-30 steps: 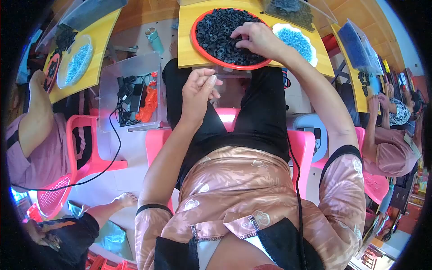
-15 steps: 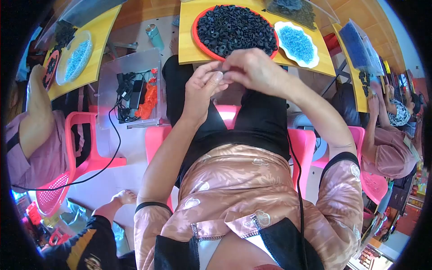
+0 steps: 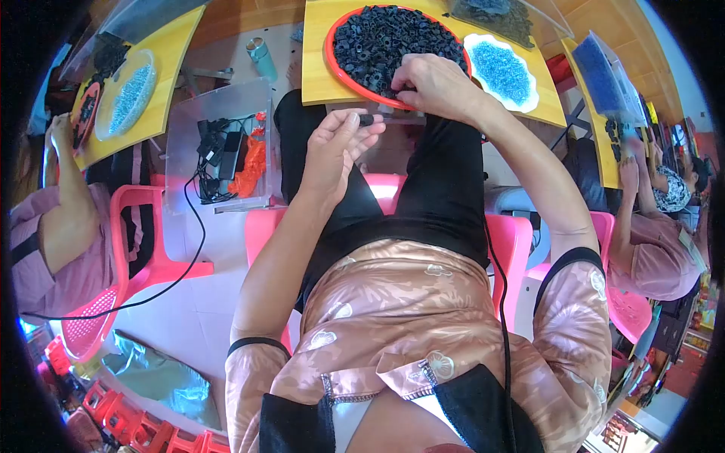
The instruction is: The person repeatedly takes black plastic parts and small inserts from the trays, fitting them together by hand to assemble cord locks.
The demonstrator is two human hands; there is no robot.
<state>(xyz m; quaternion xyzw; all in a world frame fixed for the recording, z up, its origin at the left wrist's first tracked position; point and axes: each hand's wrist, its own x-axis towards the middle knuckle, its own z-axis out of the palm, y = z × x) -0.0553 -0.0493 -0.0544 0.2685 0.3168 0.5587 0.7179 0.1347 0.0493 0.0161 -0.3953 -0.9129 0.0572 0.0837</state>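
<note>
A pink chair (image 3: 157, 253) stands on pale floor (image 3: 192, 302) beyond the near left corner of the yellow worktop (image 3: 315, 87), whose side edges face other yellow tables (image 3: 165, 83).

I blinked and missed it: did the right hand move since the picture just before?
Yes. Against the red tray, the right hand moved forward and rightward, from by the near rim to over the black pieces.

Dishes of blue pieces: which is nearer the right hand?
The white scalloped dish beside the red tray; the oval dish is on the left table.
</note>
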